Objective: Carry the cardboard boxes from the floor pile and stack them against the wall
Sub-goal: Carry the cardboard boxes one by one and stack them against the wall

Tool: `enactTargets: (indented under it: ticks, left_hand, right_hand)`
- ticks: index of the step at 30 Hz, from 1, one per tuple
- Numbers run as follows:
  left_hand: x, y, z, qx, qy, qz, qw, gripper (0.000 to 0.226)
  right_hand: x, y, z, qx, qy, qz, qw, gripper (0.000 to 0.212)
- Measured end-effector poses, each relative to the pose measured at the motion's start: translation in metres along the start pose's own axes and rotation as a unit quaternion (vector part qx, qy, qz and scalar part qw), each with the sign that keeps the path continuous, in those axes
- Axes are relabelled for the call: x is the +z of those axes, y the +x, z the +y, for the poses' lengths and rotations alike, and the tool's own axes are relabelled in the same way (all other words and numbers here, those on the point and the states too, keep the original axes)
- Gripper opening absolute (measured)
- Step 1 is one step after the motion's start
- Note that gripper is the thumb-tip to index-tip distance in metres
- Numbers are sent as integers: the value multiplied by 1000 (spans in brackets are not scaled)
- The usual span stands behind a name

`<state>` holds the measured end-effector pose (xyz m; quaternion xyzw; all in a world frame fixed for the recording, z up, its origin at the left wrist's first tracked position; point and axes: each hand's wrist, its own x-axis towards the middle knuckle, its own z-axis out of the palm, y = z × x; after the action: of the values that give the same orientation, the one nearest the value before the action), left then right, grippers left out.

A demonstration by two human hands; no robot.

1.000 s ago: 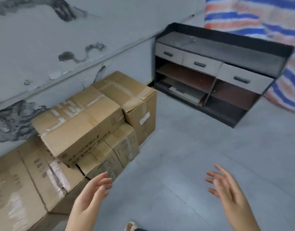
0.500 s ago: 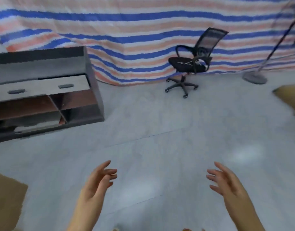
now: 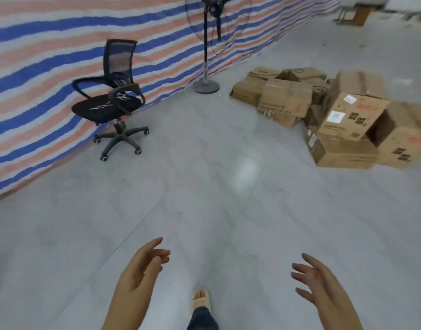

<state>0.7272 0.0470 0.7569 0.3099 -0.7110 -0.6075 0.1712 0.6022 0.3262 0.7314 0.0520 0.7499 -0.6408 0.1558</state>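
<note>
both hands (image 3: pixel 138 272) (image 3: pixel 321 282) empty, boxes (image 3: pixel 333 113) ahead

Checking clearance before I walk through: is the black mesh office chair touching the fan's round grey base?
Apart. The head view shows bare grey floor between the chair and the fan base.

Brown boxes (image 3: pixel 342 115) far right, black chair (image 3: pixel 111 101) far left, tarp (image 3: pixel 50 55) striped blue, white and orange-pink, grey floor (image 3: pixel 204 198), perhaps beige slipper (image 3: pixel 200 300) near.
</note>
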Motion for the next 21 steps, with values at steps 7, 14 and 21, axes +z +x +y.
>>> enactTargets:
  ticks: [7,14,21]
  left_hand:
    - [38,155,48,57,30,-90,994,39]
    - [97,273,79,73,43,-147,985,37]
    - [190,371,89,40,33,-152,987,34]
  right_hand:
    - [29,104,-61,-47,22,77,996,28]
    - [35,185,-76,-15,34,135,990,30]
    - [6,319,-101,-8,35,157,987,29]
